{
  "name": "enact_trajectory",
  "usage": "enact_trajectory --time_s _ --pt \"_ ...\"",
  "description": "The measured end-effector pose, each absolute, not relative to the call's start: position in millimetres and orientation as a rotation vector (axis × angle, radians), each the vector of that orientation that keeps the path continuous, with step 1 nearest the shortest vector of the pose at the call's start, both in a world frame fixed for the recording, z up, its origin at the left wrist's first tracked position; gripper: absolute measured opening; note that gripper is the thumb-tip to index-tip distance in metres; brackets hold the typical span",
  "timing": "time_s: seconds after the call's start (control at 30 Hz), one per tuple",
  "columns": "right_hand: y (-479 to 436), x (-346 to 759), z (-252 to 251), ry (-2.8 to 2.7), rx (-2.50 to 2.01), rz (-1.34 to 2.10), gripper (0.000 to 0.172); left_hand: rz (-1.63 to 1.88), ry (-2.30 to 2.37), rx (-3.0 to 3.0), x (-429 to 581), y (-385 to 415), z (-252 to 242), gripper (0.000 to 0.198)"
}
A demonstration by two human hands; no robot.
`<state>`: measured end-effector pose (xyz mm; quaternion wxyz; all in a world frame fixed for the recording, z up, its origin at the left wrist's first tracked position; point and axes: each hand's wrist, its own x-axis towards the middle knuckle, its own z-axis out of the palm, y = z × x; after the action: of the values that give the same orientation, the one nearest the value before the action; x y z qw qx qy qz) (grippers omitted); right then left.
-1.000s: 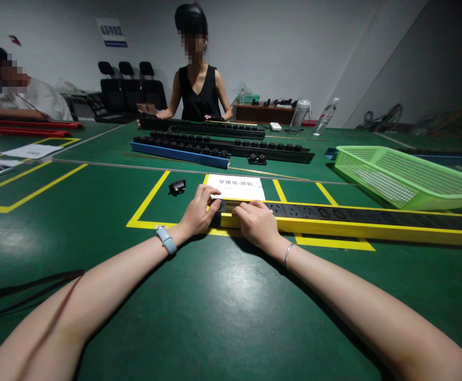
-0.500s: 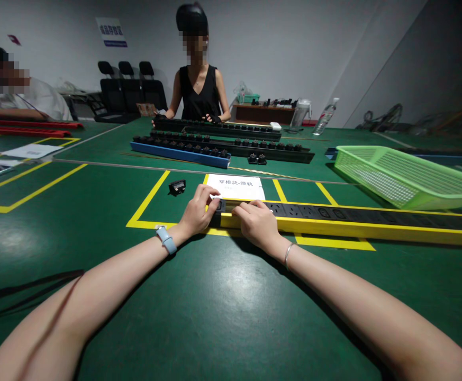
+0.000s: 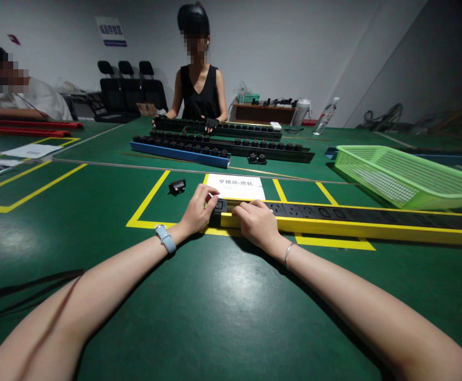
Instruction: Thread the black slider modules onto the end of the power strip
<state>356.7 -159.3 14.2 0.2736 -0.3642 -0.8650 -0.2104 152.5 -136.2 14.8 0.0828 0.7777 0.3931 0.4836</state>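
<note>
A long yellow rail lies across the table, with black socket modules set along its channel. At its left end sits one black socket module, partly out of the rail. My left hand is closed on that module, fingers and thumb at its left side. Curled over the rail just to the right is my right hand, its fingertips on the rail beside a short gap between modules. A loose black socket module lies on the table beyond my left hand.
A white printed sheet lies behind the rail. A green plastic basket stands at the right. Farther back are a blue rail, black rails and a bottle. A co-worker stands opposite; another person sits at far left.
My left hand has shifted very slightly, showing more of the end module's face. My right hand stays in place. The co-worker's hand opposite has moved down onto the black rails.
</note>
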Motion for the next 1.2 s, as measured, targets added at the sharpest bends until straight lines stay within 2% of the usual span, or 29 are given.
enact_trajectory --time_s 0.6,0.8,1.2 --pt "-158.7 355.8 14.0 -2.337 -0.975 -0.556 0.025 1.372 1.056 2.414 152.5 -137.9 13.7 0.017" --pt "-159.5 355.8 14.4 -2.333 -0.988 -0.485 0.021 1.339 1.075 2.404 152.3 -137.4 12.2 0.02" --pt "-161.6 354.3 18.0 -2.288 -0.989 -0.389 0.025 1.314 1.048 2.439 153.3 -137.8 12.8 0.019"
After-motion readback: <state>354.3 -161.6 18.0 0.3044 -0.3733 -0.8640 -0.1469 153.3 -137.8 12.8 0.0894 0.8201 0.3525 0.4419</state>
